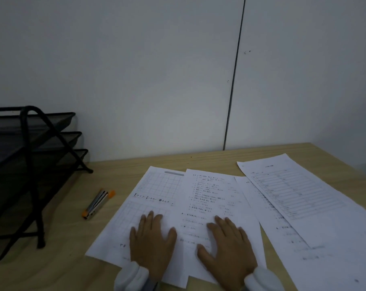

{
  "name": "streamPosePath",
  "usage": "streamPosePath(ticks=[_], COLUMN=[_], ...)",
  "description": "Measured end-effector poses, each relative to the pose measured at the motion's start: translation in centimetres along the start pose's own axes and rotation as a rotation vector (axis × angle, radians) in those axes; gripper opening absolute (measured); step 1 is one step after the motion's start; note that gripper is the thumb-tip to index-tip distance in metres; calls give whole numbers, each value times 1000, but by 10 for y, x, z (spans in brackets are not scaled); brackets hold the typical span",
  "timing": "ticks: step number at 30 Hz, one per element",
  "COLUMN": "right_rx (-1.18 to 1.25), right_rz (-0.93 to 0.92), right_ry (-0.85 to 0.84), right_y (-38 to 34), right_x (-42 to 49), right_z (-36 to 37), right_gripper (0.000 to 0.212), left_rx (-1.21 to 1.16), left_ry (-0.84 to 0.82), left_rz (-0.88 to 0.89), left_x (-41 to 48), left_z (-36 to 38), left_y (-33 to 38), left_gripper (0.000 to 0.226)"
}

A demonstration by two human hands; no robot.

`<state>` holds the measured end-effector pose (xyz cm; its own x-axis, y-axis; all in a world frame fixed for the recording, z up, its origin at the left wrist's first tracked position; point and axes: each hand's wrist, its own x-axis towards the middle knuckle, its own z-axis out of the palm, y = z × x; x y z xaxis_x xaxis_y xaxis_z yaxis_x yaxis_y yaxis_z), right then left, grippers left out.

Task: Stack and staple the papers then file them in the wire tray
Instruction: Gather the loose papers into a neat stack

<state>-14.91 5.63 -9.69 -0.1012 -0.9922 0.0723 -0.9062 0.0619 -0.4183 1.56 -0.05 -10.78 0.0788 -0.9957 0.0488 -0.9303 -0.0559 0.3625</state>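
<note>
A pale wall (pixel 136 70) fills the upper frame, above a wooden table (pixel 58 269) across the bottom. A black three-tier wire tray (pixel 31 156) stands at the left edge. Four printed papers (pixel 220 202) lie fanned and overlapping on the table from lower centre to lower right. The left hand (pixel 152 242) and right hand (pixel 228 246) press flat, fingers spread, gripping nothing, on the two leftmost sheets. A silver and orange stapler (pixel 98 203) lies between tray and papers.
</note>
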Motion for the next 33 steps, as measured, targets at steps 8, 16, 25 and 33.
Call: streamPosePath(ticks=[8, 16, 25, 33], right_rx=[-46, 42, -178, -180], right_rz=[-15, -54, 174, 215], right_ry=[32, 315, 86, 41], right_y=[-2, 1, 9, 7], right_x=[-3, -9, -2, -3], right_z=[-6, -22, -12, -2], right_gripper=[62, 49, 73, 77], left_rx=[-30, -154, -85, 21], left_ry=[-16, 157, 48, -35], left_rz=[59, 16, -192, -96], left_x=[5, 14, 27, 18], left_z=[-6, -45, -48, -37], left_y=[2, -25, -62, -41], left_gripper=[58, 34, 68, 71])
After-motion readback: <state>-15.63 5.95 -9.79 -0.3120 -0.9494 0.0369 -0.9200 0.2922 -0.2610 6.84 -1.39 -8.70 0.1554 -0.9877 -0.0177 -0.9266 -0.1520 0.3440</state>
